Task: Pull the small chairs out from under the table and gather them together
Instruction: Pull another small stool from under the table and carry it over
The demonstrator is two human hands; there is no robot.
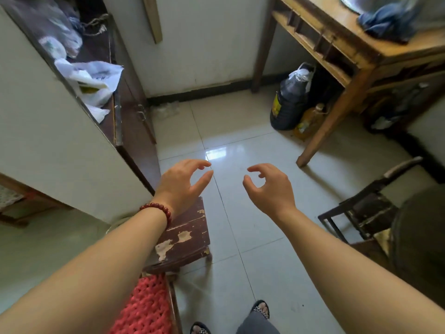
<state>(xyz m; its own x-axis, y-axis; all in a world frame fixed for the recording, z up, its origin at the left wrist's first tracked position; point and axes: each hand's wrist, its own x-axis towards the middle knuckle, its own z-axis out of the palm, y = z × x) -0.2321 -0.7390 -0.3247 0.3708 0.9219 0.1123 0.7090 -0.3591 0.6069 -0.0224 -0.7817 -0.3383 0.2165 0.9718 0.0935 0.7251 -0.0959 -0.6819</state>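
My left hand (184, 183) and my right hand (269, 185) reach forward over the tiled floor, fingers curled apart, holding nothing. Below my left wrist stands a small dark wooden stool (185, 239) with chipped paint, partly covered by my forearm. Right behind it, at the bottom edge, is a seat with a red woven cushion (147, 307). At the right, a dark small chair (361, 213) stands on the floor near the wooden table (356, 56). The table's front leg (322, 131) is beyond my right hand.
A black-wrapped jug (289, 104) and a yellow oil bottle (308, 121) sit under the table. A dark cabinet (130, 121) with plastic bags on top lines the left wall. A blue cloth (387, 20) lies on the table. My sandalled feet (260, 309) stand at the bottom.
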